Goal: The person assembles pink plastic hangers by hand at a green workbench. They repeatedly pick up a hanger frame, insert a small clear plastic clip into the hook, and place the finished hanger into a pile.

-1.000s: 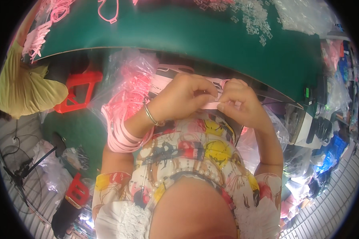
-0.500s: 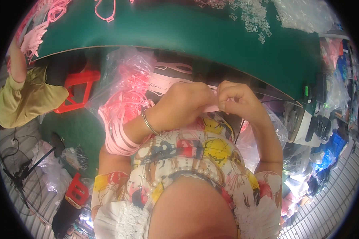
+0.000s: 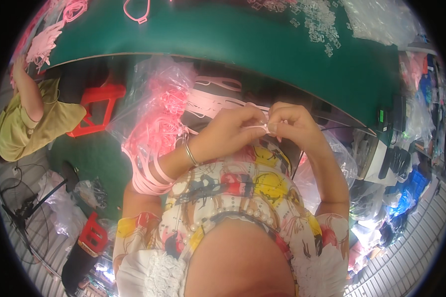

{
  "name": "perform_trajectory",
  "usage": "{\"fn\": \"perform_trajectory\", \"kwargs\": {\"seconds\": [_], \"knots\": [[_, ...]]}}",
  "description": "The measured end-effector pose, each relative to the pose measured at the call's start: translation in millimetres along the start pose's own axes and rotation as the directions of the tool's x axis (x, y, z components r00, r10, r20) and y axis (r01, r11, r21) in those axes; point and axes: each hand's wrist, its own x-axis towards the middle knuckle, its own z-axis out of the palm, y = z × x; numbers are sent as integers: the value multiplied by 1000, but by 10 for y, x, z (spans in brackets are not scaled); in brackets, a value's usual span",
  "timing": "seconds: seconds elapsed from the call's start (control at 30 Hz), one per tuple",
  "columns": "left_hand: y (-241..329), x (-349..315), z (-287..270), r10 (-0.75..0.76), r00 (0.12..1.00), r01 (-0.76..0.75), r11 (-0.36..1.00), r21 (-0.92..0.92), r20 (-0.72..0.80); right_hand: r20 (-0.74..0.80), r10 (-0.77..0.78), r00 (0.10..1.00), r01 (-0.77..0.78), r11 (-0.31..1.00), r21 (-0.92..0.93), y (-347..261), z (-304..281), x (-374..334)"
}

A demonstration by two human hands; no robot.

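My left hand (image 3: pixel 235 123) and my right hand (image 3: pixel 296 124) meet in front of my body, both closed in a pinch. Between their fingertips runs a thin pink strap (image 3: pixel 259 126). A small pale bit shows where the fingertips touch, too small to name. Several pink strap loops (image 3: pixel 148 184) hang around my left forearm, below a metal bangle. Beside that arm bulges a clear plastic bag (image 3: pixel 129 111) with a tangle of pink straps (image 3: pixel 161 129). Flat pink straps (image 3: pixel 203 100) lie just beyond my left hand, under the table edge.
A green table (image 3: pixel 198 34) curves across the far side, bearing clear plastic buckles (image 3: pixel 319 24), a pink loop (image 3: pixel 136 12) and a clear bag (image 3: pixel 381 22). At left sit a red stool (image 3: pixel 96 106) and a person in an olive top (image 3: pixel 27 121). Bagged goods (image 3: pixel 406 188) crowd the right.
My left hand has turned slightly and its fingers have drawn back a little, exposing more strap at the fingertips. The loops on my left forearm have shifted. The person at left has moved an arm.
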Motion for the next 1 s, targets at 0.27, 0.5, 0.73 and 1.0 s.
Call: {"fn": "perform_trajectory", "kwargs": {"seconds": [0.27, 0.5, 0.73, 1.0], "knots": [[-71, -49, -77, -34, 985, 40, 999, -34, 168, 63, -128, 990, 133, 987, -92, 100, -12, 1], [35, -97, -40, -255, 908, 412, 689, -596, 332, 41, -452, 891, 450, 868, -209, 176, 62, 64], [-217, -138, 16, -127, 924, 377, 470, -798, 362, -9, -593, 805, 530, 727, -437, 129, 141, 100], [-3, -96, -170, -313, 909, 400, 842, -362, 276, 46, -579, 814, 514, 681, -521, 48, 94, 71]]}}
